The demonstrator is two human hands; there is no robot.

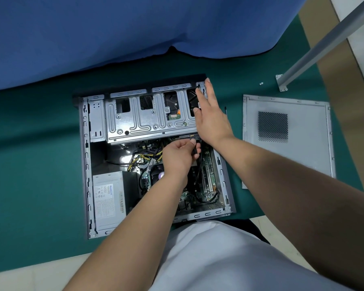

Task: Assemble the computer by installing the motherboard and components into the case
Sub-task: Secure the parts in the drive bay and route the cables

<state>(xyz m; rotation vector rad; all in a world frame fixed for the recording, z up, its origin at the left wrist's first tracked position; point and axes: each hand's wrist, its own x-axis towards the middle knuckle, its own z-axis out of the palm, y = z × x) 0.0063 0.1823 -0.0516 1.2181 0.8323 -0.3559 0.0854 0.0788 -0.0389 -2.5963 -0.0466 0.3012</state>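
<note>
A green tabletop (40, 164) is bordered at its far side by a blue cloth (114, 28), and an open computer case (86, 164) is laid flat on it with the interior facing up. To the right of the case, apart from it, a grey side panel (303, 164) with a perforated vent is laid flat. Inside the case, a metal drive cage (135, 120) is seen across the far half, a grey power supply (108, 198) in the near left corner, and the green motherboard (208, 181) along the right side, already seated on the case floor. A bundle of yellow and black wires (144, 157) is spread between the cage and the power supply. The right hand (210, 116) is laid with fingers straight and spread over the right end of the drive cage. A black cable connector (194, 147) is pinched in the curled fingers of the left hand (179, 156), just below the cage edge. Two small screws (261, 83) are seen near a metal leg bracket (282, 82).
</note>
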